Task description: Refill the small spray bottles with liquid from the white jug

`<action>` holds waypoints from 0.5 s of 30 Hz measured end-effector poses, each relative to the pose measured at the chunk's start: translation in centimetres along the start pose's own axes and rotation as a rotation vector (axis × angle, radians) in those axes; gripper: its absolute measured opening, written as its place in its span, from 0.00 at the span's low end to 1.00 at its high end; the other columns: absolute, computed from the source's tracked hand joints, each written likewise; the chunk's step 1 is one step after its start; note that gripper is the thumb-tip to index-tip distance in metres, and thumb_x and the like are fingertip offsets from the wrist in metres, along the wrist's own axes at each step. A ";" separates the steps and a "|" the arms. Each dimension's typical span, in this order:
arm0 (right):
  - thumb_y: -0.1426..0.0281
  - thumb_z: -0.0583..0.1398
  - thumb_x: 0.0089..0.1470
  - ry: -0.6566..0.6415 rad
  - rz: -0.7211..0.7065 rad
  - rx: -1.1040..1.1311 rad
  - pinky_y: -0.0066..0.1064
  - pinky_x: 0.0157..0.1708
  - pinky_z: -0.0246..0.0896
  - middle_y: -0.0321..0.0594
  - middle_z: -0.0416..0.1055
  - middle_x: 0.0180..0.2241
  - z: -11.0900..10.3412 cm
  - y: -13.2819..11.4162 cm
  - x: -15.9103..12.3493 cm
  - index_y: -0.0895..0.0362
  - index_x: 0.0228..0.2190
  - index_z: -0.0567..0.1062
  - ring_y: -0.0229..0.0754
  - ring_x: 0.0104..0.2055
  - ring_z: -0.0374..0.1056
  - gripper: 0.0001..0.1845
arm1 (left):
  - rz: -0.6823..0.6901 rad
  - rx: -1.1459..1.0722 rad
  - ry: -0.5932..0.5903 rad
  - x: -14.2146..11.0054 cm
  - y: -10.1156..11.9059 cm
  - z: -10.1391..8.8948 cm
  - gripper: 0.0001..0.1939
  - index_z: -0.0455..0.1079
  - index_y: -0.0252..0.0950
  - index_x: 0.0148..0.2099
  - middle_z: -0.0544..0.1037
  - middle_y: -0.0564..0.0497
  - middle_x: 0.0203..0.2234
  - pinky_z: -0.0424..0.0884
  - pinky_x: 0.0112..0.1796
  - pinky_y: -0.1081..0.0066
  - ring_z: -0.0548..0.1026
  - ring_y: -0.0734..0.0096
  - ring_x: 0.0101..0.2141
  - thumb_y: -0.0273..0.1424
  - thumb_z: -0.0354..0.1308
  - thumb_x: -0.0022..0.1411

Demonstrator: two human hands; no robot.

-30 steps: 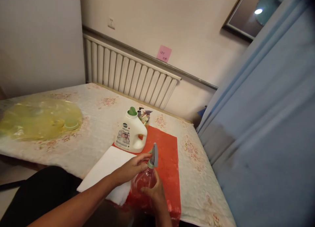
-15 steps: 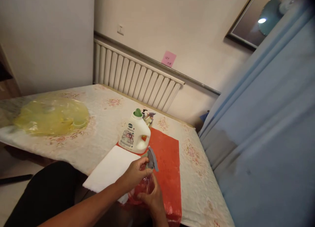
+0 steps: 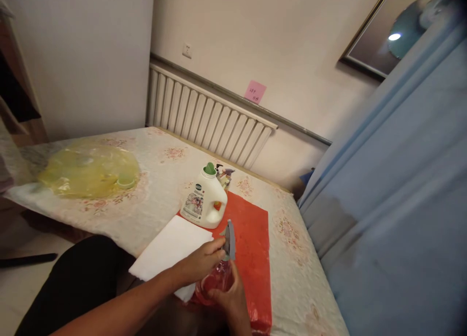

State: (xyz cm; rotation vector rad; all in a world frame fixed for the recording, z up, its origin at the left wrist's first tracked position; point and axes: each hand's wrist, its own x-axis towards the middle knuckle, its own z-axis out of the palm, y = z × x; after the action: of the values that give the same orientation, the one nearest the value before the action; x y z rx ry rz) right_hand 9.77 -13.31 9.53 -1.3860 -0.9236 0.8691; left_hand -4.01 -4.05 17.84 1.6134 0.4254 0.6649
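A small clear spray bottle [image 3: 215,281] with a grey trigger head [image 3: 229,240] sits low over the red mat [image 3: 251,238] near the table's front edge. My left hand [image 3: 201,262] is closed around the bottle's neck, fingers at the base of the trigger head. My right hand [image 3: 228,294] wraps the bottle's body from below and the right. Part of the bottle is hidden by both hands.
A white detergent jug [image 3: 203,200] with a green cap stands on the mat's far corner, with small spray bottles [image 3: 224,174] behind it. A white cloth [image 3: 170,251] lies left of the mat. A yellow plastic bag [image 3: 89,168] lies far left on the flowered tablecloth [image 3: 156,180]. Blue curtain [image 3: 401,204] at right.
The trigger head has turned between frames, tilting aside and then standing upright again. Both hands stay on the bottle. The camera view has drifted left.
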 end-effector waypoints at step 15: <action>0.66 0.73 0.30 -0.100 -0.025 0.014 0.44 0.51 0.69 0.44 0.79 0.43 1.0 -1.7 -0.5 0.55 0.53 0.74 0.58 0.51 0.73 0.44 | -0.056 -0.032 0.341 0.3 -0.6 2.0 0.08 0.69 0.35 0.34 0.70 0.55 0.29 0.65 0.36 0.73 0.67 0.68 0.34 0.28 0.60 0.48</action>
State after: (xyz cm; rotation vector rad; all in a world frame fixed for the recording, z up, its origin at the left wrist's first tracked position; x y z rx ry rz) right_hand 8.63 -13.37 11.23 -1.3259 -1.0067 0.9313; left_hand -2.44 -5.29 17.18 1.4542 0.7023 0.9036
